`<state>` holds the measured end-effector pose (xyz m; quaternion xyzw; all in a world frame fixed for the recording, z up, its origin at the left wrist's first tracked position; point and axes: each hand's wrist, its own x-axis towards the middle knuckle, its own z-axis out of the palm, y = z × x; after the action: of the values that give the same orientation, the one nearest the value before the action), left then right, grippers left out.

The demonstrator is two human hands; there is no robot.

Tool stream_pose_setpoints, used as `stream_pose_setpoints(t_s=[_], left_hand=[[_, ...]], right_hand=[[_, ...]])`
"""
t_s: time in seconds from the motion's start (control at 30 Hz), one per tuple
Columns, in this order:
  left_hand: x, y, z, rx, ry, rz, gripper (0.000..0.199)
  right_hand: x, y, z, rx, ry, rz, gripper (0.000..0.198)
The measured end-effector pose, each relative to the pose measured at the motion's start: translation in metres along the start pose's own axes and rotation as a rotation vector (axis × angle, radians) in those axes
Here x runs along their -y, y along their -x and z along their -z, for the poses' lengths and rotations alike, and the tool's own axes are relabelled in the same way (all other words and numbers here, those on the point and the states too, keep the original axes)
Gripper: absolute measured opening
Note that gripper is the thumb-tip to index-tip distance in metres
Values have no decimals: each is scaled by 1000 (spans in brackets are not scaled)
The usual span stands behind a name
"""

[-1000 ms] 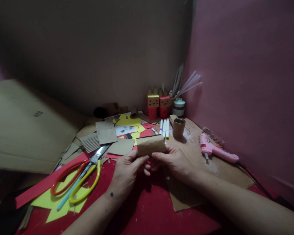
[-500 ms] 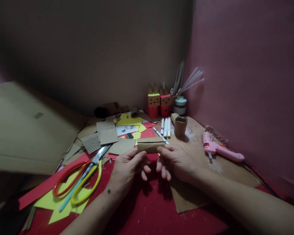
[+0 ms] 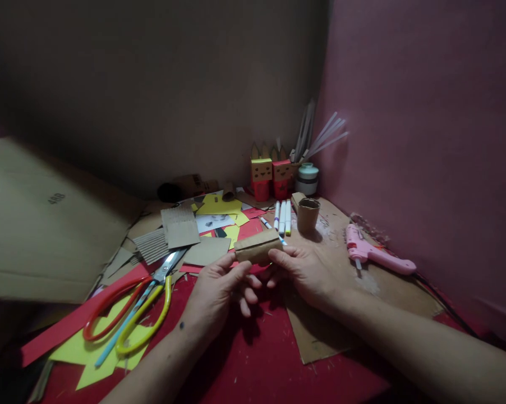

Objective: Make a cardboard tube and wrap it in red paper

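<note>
A small folded piece of brown cardboard [image 3: 258,247] is held up between my two hands over the red tabletop [image 3: 253,359]. My left hand [image 3: 223,286] pinches its left end between thumb and forefinger, the other fingers loosely curled below. At the opposite end my right hand [image 3: 299,272] grips it with the thumb on the near face. The cardboard tilts, its right end higher. Below my right forearm lies a flat cardboard sheet [image 3: 306,331]. Large scissors [image 3: 164,272] with one red and one yellow handle rest left of my left hand.
A pink glue gun [image 3: 375,252] lies at the right. Behind my hands are a cardboard cup [image 3: 308,216], several markers [image 3: 282,217] and two red figures with cardboard faces [image 3: 261,171]. Corrugated pieces [image 3: 180,227], yellow paper [image 3: 88,353] and a red strip [image 3: 63,331] spread leftward.
The folded cardboard has turned from nearly level to tilted, its right end rising. My right hand's lower fingers have curled in. The whole view has shifted slightly.
</note>
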<state>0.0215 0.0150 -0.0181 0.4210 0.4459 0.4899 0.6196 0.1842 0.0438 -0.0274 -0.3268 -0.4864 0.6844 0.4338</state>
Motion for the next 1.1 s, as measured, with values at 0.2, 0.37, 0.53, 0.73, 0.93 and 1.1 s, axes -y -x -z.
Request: stream_pose_setpoints(t_s=[0.2,0.37,0.53,0.73,0.93,1.1], left_hand=[[1,3,-7,12,-54,-13,18],[-1,4,-4,-11,-59,31,22],[-3,0,0,-44,0,-11,22],[-4,-1,2,36,17,-3,23],[-2,-3,4,51,140,68,35],[0,-1,2,3,46,10,26]], right_hand=[[-8,-1,-1,-32,-33,77,25],[-2,3,-3,-80,46,111,23],[4,4,-5,-75,82,63,21],[-1,1,-3,-46,27,-24,17],[3,3,-4,-65,136,108,16],[9,5,1,69,138,-42,32]])
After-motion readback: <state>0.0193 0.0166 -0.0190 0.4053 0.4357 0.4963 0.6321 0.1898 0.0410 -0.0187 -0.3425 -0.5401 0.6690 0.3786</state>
